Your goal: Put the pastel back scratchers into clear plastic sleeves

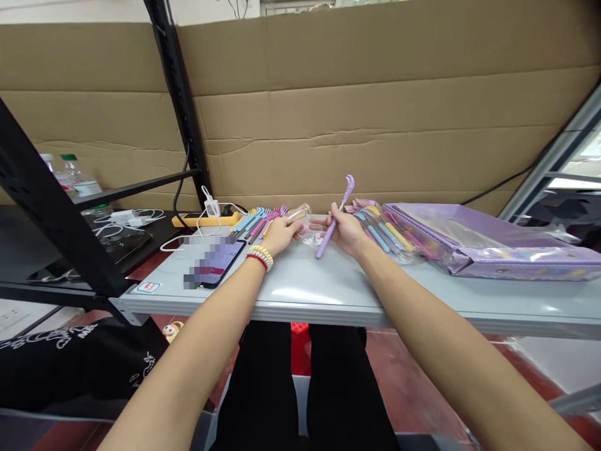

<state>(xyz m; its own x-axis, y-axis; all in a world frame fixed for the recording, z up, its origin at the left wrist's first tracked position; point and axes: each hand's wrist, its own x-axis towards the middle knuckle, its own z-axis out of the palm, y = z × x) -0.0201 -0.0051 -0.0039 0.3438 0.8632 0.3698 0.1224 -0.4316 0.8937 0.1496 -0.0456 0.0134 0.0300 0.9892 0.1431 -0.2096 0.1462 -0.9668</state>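
My right hand point(350, 230) is closed around a purple back scratcher point(327, 238), which stands tilted with its claw-shaped head up. Some fingers of that hand stretch out to the left. My left hand point(283, 234) rests low over the table with thumb and fingers apart, beside clear plastic wrapping point(300, 212). Left of it lies a row of back scratchers point(253, 220) in blue, pink, purple and yellow, partly covered by the hand. More back scratchers point(387, 232), in clear plastic, lie to the right of my right hand.
A phone point(224, 263) lies at the left on the grey table point(319, 291). Behind it is a yellow power strip point(206, 220) with a white charger and cables. An open purple box point(516, 266) stands at the right. Cardboard point(366, 119) walls the back; a black post point(176, 88) rises at left.
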